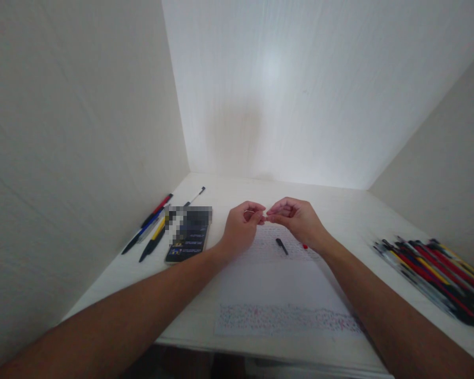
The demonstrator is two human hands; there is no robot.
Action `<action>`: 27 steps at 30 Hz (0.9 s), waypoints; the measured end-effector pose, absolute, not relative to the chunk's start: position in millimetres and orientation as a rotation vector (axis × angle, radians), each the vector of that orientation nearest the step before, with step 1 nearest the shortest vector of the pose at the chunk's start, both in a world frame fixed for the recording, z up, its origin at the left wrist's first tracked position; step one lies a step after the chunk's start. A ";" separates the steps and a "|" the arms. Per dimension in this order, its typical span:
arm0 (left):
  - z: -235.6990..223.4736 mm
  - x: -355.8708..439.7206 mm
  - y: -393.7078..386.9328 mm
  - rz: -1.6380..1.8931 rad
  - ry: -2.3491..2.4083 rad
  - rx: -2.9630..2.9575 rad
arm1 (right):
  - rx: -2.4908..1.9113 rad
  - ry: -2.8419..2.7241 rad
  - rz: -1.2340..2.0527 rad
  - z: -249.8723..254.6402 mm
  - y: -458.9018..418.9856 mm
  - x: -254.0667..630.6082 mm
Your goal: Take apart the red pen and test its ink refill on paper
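My left hand [242,225] and my right hand [296,217] meet fingertip to fingertip over the top of a sheet of paper [274,287]. Both are closed in a pinch. A thin pale sliver shows at the left fingers, too small to name; what the right fingers pinch is hidden. On the handwritten part of the sheet, just below the hands, lies a short black pen part [282,246], which looks like a cap. A small red piece [305,246] lies beside my right wrist, partly covered by it.
A phone [189,237] lies left of my left hand. Several pens [154,234] rest along the left wall, with a thin refill-like stick [197,195] behind the phone. A large pile of pens [434,268] lies at the right. White panels [276,105] enclose the desk.
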State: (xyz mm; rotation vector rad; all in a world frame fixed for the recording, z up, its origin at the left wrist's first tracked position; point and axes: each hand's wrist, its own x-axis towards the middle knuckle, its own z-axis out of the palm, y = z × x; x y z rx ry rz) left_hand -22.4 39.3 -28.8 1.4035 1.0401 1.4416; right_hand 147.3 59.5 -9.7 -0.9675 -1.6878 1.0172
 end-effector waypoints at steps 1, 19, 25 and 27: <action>-29.0 -22.7 39.5 1.445 1.032 1.414 | -0.966 -1.689 1.019 -10.1 59.6 147.1; -35.5 -23.5 41.6 1.485 1.091 1.547 | -1.006 -1.684 0.990 -8.3 57.2 145.9; -39.7 -23.0 44.6 1.486 1.081 1.581 | -0.984 -1.668 1.007 -6.3 56.0 144.7; -39.9 -22.6 44.4 1.484 1.079 1.595 | -0.984 -1.678 1.016 -6.8 56.4 145.1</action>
